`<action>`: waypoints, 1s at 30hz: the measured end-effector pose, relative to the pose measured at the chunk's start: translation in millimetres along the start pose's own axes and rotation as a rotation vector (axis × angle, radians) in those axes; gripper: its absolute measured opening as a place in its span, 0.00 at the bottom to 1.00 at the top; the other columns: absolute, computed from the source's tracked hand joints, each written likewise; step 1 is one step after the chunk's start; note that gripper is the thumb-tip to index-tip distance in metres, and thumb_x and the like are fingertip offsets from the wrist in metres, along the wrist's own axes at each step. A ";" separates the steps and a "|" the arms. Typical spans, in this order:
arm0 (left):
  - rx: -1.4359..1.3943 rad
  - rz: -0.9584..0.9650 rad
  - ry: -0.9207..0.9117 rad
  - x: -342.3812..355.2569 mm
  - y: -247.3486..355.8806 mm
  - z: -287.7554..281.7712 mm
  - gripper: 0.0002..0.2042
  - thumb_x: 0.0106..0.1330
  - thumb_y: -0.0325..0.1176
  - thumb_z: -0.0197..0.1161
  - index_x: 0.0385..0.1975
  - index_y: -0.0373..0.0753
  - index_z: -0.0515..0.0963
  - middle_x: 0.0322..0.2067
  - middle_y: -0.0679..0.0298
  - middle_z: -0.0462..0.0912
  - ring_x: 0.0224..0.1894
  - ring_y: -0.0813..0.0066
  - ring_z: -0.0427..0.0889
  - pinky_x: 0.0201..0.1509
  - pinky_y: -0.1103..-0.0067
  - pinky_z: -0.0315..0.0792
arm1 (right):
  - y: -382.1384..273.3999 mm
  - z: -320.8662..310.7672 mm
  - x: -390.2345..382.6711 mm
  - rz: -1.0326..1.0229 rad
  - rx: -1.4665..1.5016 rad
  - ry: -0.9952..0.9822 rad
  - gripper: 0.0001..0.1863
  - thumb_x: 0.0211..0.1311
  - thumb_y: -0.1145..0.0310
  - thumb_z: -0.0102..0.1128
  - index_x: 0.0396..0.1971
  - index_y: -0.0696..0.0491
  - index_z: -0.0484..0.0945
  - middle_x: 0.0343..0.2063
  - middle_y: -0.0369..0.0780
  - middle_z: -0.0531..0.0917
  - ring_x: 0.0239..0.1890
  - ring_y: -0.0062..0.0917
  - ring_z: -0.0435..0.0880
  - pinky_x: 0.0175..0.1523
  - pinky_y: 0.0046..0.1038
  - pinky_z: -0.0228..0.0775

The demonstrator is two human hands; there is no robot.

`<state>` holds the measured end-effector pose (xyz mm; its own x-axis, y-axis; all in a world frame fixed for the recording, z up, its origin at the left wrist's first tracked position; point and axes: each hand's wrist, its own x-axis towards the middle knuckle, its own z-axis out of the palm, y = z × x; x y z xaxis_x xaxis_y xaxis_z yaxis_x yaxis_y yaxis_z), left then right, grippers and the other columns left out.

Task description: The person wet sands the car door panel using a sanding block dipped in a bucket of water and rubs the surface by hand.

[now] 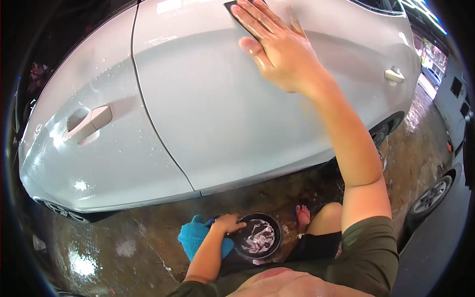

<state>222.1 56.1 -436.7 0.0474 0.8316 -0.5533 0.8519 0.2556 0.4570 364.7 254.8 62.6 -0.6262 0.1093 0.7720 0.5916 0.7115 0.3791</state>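
My right hand (pixel 277 47) reaches up to the silver car door (pixel 217 109). Its wet fingers lie stretched over a thin black sheet (pixel 229 7), like sandpaper, and hold it flat against the panel. Low down by the car, my left hand (pixel 228 223) is closed at the side of a round black pan (pixel 278 232). Whitish, sudsy liquid (pixel 260 237) lies inside the pan. A blue towel (pixel 190 236) hangs or rests beside my left forearm, partly hidden by it.
Two pale door handles (pixel 94 123) (pixel 394 75) stick out from the car's side. The floor (pixel 128 247) is wet and brown. My foot in a red-strapped sandal (pixel 303 218) is beside the pan. Another car's wheel (pixel 431 197) stands at the right.
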 end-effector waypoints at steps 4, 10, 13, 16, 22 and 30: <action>-0.049 0.088 0.023 -6.8 -14.0 13.2 0.38 0.64 0.65 0.61 0.63 0.38 0.74 0.58 0.43 0.80 0.61 0.44 0.79 0.65 0.56 0.72 | 4.1 -5.1 28.9 0.032 0.102 -0.020 0.34 0.82 0.49 0.24 0.78 0.54 0.47 0.79 0.43 0.50 0.81 0.34 0.43 0.82 0.49 0.26; 0.058 -0.033 0.012 -14.1 -8.2 7.8 0.36 0.65 0.65 0.60 0.62 0.41 0.76 0.58 0.45 0.80 0.62 0.45 0.78 0.66 0.57 0.71 | 9.6 -1.3 -10.1 -0.013 -0.001 0.033 0.35 0.81 0.49 0.25 0.78 0.54 0.48 0.79 0.43 0.51 0.81 0.35 0.45 0.82 0.48 0.27; -0.037 0.033 -0.020 -10.1 -17.2 12.0 0.36 0.65 0.65 0.60 0.62 0.40 0.75 0.58 0.46 0.81 0.62 0.45 0.78 0.66 0.56 0.71 | 3.5 -0.3 24.4 0.037 0.067 -0.001 0.34 0.81 0.51 0.25 0.79 0.53 0.47 0.79 0.42 0.50 0.81 0.33 0.45 0.82 0.48 0.27; 0.061 0.020 0.023 -11.8 -25.9 12.1 0.36 0.66 0.64 0.59 0.62 0.39 0.75 0.56 0.45 0.82 0.61 0.43 0.79 0.65 0.55 0.71 | 7.8 -1.4 27.1 0.023 0.102 0.006 0.33 0.81 0.51 0.26 0.79 0.52 0.47 0.79 0.41 0.50 0.81 0.33 0.44 0.82 0.49 0.27; 0.002 0.078 0.034 -6.2 0.6 0.1 0.35 0.67 0.62 0.60 0.62 0.38 0.74 0.55 0.44 0.82 0.60 0.44 0.79 0.65 0.55 0.71 | 30.4 -1.5 -2.7 0.094 0.033 -0.074 0.35 0.81 0.49 0.24 0.78 0.54 0.48 0.79 0.41 0.50 0.82 0.32 0.42 0.82 0.49 0.27; 0.058 0.058 0.009 -9.0 -12.6 -5.7 0.36 0.66 0.62 0.60 0.60 0.34 0.75 0.53 0.42 0.83 0.57 0.41 0.81 0.62 0.57 0.73 | 63.5 -30.3 -15.1 0.145 -0.010 -0.211 0.35 0.81 0.48 0.14 0.79 0.50 0.44 0.79 0.41 0.47 0.82 0.33 0.39 0.82 0.49 0.20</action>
<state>208.0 48.2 -433.5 0.0933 0.8487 -0.5205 0.8769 0.1776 0.4467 427.1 277.3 90.5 -0.6259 0.3533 0.6952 0.6874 0.6710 0.2779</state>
